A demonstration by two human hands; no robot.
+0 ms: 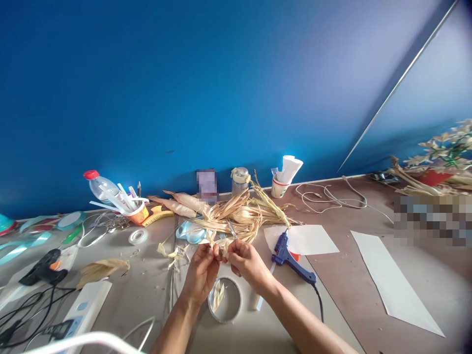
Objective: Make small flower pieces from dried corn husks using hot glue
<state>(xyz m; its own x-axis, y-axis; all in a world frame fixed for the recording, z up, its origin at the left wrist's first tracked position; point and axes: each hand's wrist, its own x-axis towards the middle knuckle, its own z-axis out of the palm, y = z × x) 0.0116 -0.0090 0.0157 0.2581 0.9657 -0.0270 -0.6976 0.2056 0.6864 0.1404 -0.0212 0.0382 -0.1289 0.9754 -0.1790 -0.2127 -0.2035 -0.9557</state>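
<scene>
My left hand [202, 273] and my right hand [249, 265] meet above the near part of the table, fingers pinched together. Between their fingertips is a small pale piece of dried corn husk [223, 244], partly covered by the fingers. A thin, shiny tool [232, 229] sticks up from my right hand; its kind is unclear. Just beyond lies a heap of dried corn husks [245, 212]. Below the hands is a round, pale-rimmed ring or shallow dish [240, 301] with husk scraps inside. A blue glue gun [291, 258] lies right of my right hand.
White paper sheets [319, 239] lie to the right. Along the wall stand a paper cup of tools [138, 215], a lidded jar [240, 183] and a cup of rolled paper [280, 188]. A tape roll [137, 237], power strip [86, 309] and black cables [46, 309] occupy the left.
</scene>
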